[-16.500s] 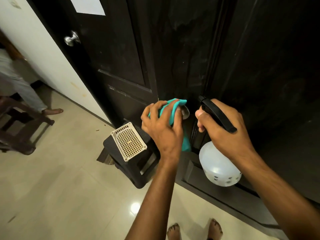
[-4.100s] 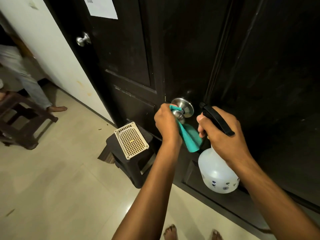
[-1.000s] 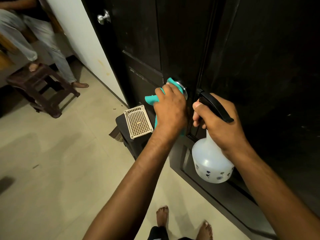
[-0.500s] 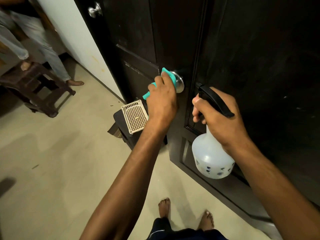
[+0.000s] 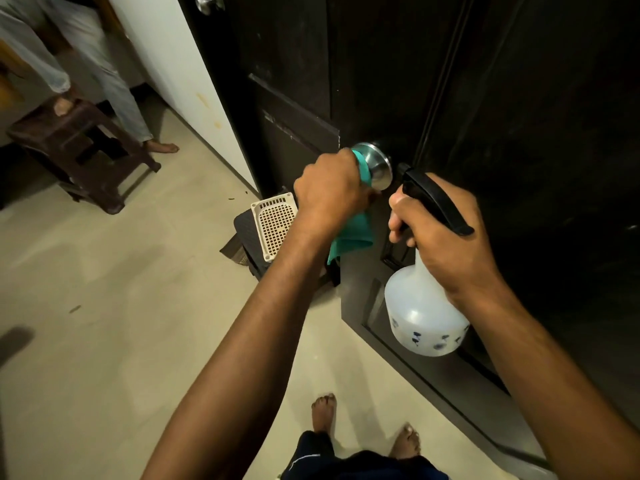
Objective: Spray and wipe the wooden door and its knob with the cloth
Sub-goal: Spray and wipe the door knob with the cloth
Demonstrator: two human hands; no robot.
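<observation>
Head view, the only one: left hand [image 5: 330,192] is gripping the teal cloth [image 5: 351,233], fingers curled round it, and pressing the bunched top against the near side of the silver knob [image 5: 375,168], with the loose tail hanging below the fist. Looks like it's working the neck and rim of the knob, which is probably why the cloth is wadded rather than spread flat. Right hand [image 5: 443,244] is wrapping fully round the neck of the spray bottle [image 5: 420,317], black trigger lever [image 5: 436,199] lying over the knuckles, nozzle sitting just beside the knob and pointing roughly at it. Seems parked there so a squirt is ready without regripping; can't tell whether a finger is actually squeezing. Dark wooden door [image 5: 398,81] is filling the upper right, its lower panels right beside the bottle. Behind the left arm a perforated cream basket [image 5: 273,226] is sitting on a low dark stool [image 5: 242,226]. Further left, a brown stool [image 5: 83,150] with another person's foot [image 5: 62,105] resting on it. A second knob [image 5: 207,1] is showing at the top edge. Wearer's bare feet [image 5: 323,412] are planted close to the door. My read: knob wipe underway, door panels likely still to do.
</observation>
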